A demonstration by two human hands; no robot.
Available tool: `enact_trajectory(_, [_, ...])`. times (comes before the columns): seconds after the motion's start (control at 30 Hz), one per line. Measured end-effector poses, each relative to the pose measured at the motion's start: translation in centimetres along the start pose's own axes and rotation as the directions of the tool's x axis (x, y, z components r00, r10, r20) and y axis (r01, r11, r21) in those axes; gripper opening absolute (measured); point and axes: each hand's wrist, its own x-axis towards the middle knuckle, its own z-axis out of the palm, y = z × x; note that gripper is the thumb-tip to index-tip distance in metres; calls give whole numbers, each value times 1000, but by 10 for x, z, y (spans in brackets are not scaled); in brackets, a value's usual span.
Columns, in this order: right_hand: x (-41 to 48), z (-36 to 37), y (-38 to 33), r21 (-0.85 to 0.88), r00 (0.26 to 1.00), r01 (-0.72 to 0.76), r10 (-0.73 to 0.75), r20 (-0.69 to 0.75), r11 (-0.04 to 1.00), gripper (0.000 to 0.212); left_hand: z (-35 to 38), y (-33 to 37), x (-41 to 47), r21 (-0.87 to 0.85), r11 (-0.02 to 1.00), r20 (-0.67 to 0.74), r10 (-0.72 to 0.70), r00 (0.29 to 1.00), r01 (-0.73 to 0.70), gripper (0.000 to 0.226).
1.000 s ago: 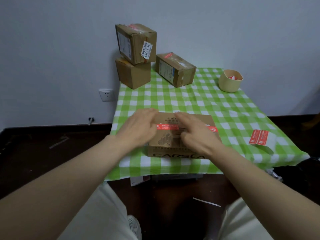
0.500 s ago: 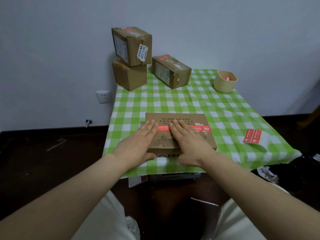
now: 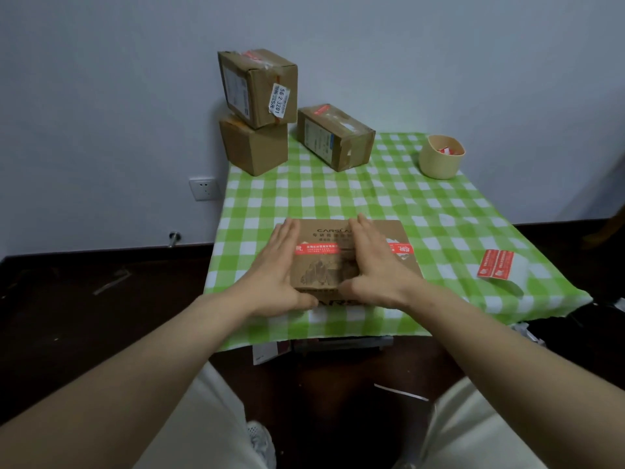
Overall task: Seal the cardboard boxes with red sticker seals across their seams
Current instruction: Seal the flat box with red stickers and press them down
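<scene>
We press our 2 flat, straight-fingered hands, left hand [image 3: 279, 265] and right hand [image 3: 373, 265], on the flat box [image 3: 400, 233] near the checked cloth's [image 3: 406, 198] front edge, over its red seal [image 3: 316, 248], where uneven pressure could wrinkle the seal or slide the box.

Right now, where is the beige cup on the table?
In the head view, the beige cup stands at the far right corner of the checked tablecloth, to the right of the lying cardboard box.
</scene>
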Motion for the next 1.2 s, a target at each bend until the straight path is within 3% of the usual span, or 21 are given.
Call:
enact_trajectory(0.1, [4, 6, -9, -197, 992, 83, -63, 106, 977, 108, 6, 5, 8, 347, 938, 21, -13, 1000, 5, 133])
enact_trajectory(0.17, [8, 18, -11, -278, 985, 107, -64, 159, 955, 107, 16, 5, 10, 442, 897, 67, -30, 997, -3, 131])
enact_trajectory(0.4, [9, 25, -7, -324, 987, 139, -106, 117, 936, 102, 15, 6, 9, 415, 909, 115, -20, 993, -30, 116])
enact_trajectory(0.7, [3, 20, 12, -388, 995, 83, -51, 91, 918, 102, 12, -2, -2, 355, 935, 63, -42, 997, 16, 115])
enact_trajectory(0.8, [1, 19, 15, -410, 996, 67, -35, 86, 910, 106, 15, -1, -4, 229, 973, 77, -49, 996, 30, 113])
enact_trajectory(0.9, [2, 12, 5, -339, 992, 60, -18, 126, 939, 107, 3, 4, -3, -32, 995, 95, -91, 991, 94, 106])
enact_trajectory(0.93, [4, 11, 0, -325, 992, 79, -41, 123, 942, 107, 0, 5, -3, -35, 996, 68, -77, 995, 80, 106])
enact_trajectory(1.07, [6, 18, -11, -351, 983, 154, -106, 151, 924, 104, 0, 6, -1, 271, 962, 93, -22, 995, -4, 109])
enact_trajectory(1.2, [10, 27, -10, -407, 984, 166, -123, 129, 898, 102, 12, 12, 0, 404, 915, 114, -58, 992, 7, 99])
